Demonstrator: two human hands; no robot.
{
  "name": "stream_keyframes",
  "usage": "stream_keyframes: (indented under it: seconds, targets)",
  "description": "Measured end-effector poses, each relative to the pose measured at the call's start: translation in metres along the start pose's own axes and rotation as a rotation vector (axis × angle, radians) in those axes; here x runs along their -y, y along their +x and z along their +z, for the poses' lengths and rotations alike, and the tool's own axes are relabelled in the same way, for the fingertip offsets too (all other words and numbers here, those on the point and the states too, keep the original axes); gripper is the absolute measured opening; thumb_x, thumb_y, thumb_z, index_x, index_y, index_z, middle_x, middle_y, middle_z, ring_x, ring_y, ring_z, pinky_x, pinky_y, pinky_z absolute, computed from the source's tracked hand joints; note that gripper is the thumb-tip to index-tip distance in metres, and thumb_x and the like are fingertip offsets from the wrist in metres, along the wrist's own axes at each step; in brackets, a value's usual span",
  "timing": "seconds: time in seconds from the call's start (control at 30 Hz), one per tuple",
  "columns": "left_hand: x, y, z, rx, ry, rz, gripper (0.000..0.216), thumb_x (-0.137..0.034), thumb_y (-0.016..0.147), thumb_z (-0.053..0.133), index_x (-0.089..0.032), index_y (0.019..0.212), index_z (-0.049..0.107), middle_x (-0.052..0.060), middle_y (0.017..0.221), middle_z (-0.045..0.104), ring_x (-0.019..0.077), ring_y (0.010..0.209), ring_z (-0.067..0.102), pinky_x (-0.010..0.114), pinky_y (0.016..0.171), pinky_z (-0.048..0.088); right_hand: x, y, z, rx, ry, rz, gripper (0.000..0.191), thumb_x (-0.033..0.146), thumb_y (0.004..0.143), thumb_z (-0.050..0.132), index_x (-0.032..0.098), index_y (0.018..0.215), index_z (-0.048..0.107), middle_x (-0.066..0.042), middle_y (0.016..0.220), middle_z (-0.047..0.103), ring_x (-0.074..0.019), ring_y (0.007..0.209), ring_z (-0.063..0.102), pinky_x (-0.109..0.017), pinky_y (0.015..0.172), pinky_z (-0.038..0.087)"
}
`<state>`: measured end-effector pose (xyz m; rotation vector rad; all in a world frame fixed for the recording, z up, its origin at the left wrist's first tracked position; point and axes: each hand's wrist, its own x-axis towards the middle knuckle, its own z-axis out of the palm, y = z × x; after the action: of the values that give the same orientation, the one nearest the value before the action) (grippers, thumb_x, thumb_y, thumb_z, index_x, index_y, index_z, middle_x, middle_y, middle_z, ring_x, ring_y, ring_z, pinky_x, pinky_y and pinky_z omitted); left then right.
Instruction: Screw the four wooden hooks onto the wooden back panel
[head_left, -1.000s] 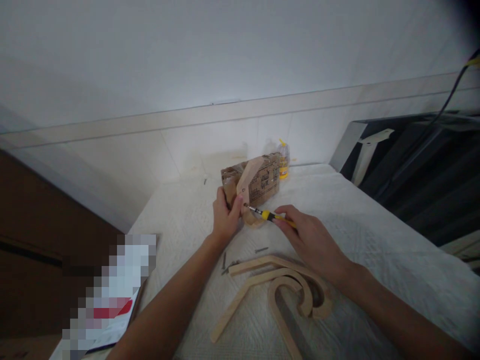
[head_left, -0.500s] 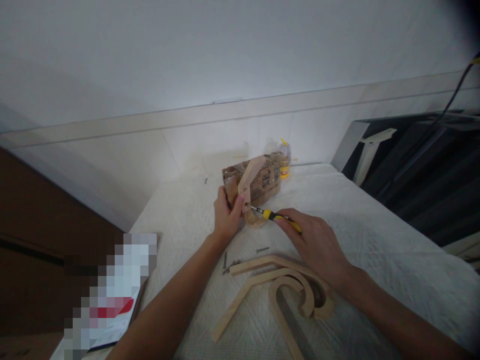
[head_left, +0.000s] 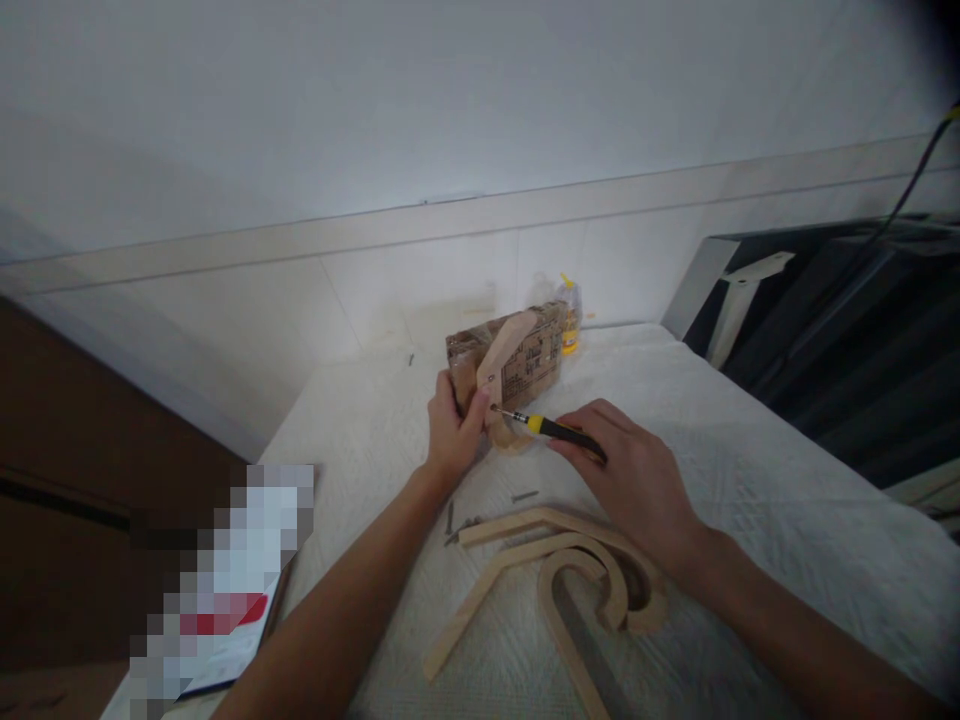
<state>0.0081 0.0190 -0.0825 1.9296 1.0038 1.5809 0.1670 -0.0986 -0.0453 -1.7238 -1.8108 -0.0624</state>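
My left hand [head_left: 457, 425] is closed around a pale, bent wooden piece [head_left: 504, 355] and the near end of a taped cardboard box [head_left: 534, 365] behind it, thumb pressing on the wood. Two small dark spots, holes or screw heads, show in the wood. My right hand [head_left: 630, 470] is wrapped round a screwdriver [head_left: 562, 433] with a yellow and black handle. Its tip meets the wood at the lower dark spot, just right of my left thumb. Several screws [head_left: 525, 496] lie on the cloth below the hands, close to hook-shaped wooden pieces [head_left: 517, 555].
A white patterned cloth [head_left: 750, 470] covers the table. At the back, a small bottle of yellow liquid [head_left: 570, 330] stands behind the box, and one screw [head_left: 411, 359] lies farther left. A blurred flat item [head_left: 232, 590] is at left; dark furniture [head_left: 840, 300] borders the right.
The screwdriver handle has turned, so more black now shows along it, and my right fingers have shifted around it. My left hand, the wood and the box stay almost where they were.
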Motion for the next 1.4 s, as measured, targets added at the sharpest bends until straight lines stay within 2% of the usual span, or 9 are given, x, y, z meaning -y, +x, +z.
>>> stream_keyframes:
  seconds: [0.2, 0.3, 0.47, 0.53, 0.77, 0.9, 1.07, 1.27, 1.4]
  targets:
    - [0.0009, -0.0007, -0.0002, 0.003, -0.009, -0.021, 0.026, -0.043, 0.082, 0.054, -0.019, 0.086, 0.044, -0.001, 0.071, 0.052, 0.0112, 0.062, 0.047, 0.024, 0.057, 0.036, 0.0016, 0.0, 0.0016, 0.139, 0.054, 0.072, 0.026, 0.037, 0.091, 0.041, 0.019, 0.099, 0.057, -0.007, 0.081, 0.071, -0.0229, 0.072, 0.067, -0.033, 0.062, 0.047]
    - [0.0014, -0.0006, 0.0001, -0.004, -0.019, -0.039, 0.026, -0.043, 0.083, 0.053, -0.019, 0.087, 0.044, -0.001, 0.073, 0.052, 0.0119, 0.064, 0.048, 0.025, 0.058, 0.037, 0.0035, -0.0012, 0.0038, 0.105, 0.121, 0.07, 0.028, 0.033, 0.084, 0.051, 0.018, 0.107, 0.048, -0.005, 0.078, 0.068, -0.0218, 0.069, 0.065, -0.032, 0.06, 0.048]
    - [0.0016, -0.0005, 0.0004, -0.01, -0.017, -0.052, 0.027, -0.044, 0.082, 0.053, -0.019, 0.086, 0.044, -0.001, 0.071, 0.051, 0.0118, 0.063, 0.047, 0.025, 0.058, 0.036, 0.0029, -0.0026, 0.0045, -0.049, 0.122, -0.064, 0.003, 0.022, 0.085, 0.048, 0.02, 0.087, 0.049, -0.007, 0.089, 0.059, -0.018, 0.074, 0.062, -0.03, 0.062, 0.048]
    - [0.0011, -0.0005, 0.0002, -0.008, -0.015, -0.053, 0.027, -0.044, 0.082, 0.053, -0.019, 0.086, 0.044, -0.002, 0.07, 0.05, 0.0116, 0.062, 0.046, 0.025, 0.057, 0.036, 0.0023, -0.003, 0.0036, -0.072, 0.067, -0.074, 0.008, 0.026, 0.087, 0.048, 0.02, 0.084, 0.052, -0.006, 0.084, 0.059, -0.0187, 0.073, 0.061, -0.031, 0.062, 0.048]
    - [0.0014, -0.0003, 0.0002, -0.018, -0.009, -0.059, 0.028, -0.045, 0.082, 0.054, -0.019, 0.085, 0.045, -0.001, 0.072, 0.051, 0.0117, 0.063, 0.046, 0.025, 0.058, 0.036, 0.0019, -0.0046, 0.0069, 0.049, 0.084, 0.027, 0.015, 0.028, 0.091, 0.043, 0.019, 0.099, 0.051, -0.007, 0.091, 0.066, -0.0222, 0.076, 0.065, -0.035, 0.064, 0.05]
    - [0.005, -0.0002, 0.0007, -0.016, -0.04, -0.062, 0.028, -0.045, 0.083, 0.052, -0.019, 0.089, 0.046, 0.0, 0.074, 0.051, 0.013, 0.069, 0.05, 0.026, 0.063, 0.039, 0.0008, -0.0044, 0.0094, 0.002, 0.167, -0.065, 0.013, 0.023, 0.085, 0.047, 0.019, 0.097, 0.046, -0.009, 0.097, 0.059, -0.0198, 0.077, 0.063, -0.034, 0.065, 0.051]
    - [0.0062, -0.0002, 0.001, -0.021, -0.028, -0.052, 0.029, -0.047, 0.083, 0.053, -0.019, 0.087, 0.045, 0.0, 0.073, 0.05, 0.013, 0.068, 0.049, 0.026, 0.063, 0.04, -0.0002, -0.0024, 0.0057, -0.049, 0.115, -0.019, 0.006, 0.022, 0.086, 0.046, 0.021, 0.091, 0.048, -0.007, 0.09, 0.063, -0.0204, 0.073, 0.064, -0.033, 0.062, 0.05]
    - [0.0056, 0.0, 0.0012, -0.019, -0.037, -0.057, 0.03, -0.048, 0.082, 0.053, -0.019, 0.086, 0.044, 0.0, 0.073, 0.051, 0.0131, 0.068, 0.049, 0.026, 0.062, 0.039, -0.0009, -0.0025, 0.0049, 0.093, 0.08, 0.115, 0.015, 0.027, 0.091, 0.038, 0.02, 0.102, 0.046, -0.006, 0.079, 0.068, -0.0237, 0.07, 0.067, -0.033, 0.058, 0.049]
    - [0.0059, 0.0002, 0.0012, -0.034, -0.034, -0.064, 0.03, -0.048, 0.083, 0.052, -0.019, 0.085, 0.045, 0.0, 0.073, 0.05, 0.0132, 0.068, 0.048, 0.026, 0.062, 0.039, -0.0005, -0.0039, 0.0062, 0.038, 0.12, -0.009, 0.019, 0.029, 0.086, 0.046, 0.018, 0.101, 0.043, -0.012, 0.1, 0.061, -0.0227, 0.077, 0.065, -0.034, 0.063, 0.051]
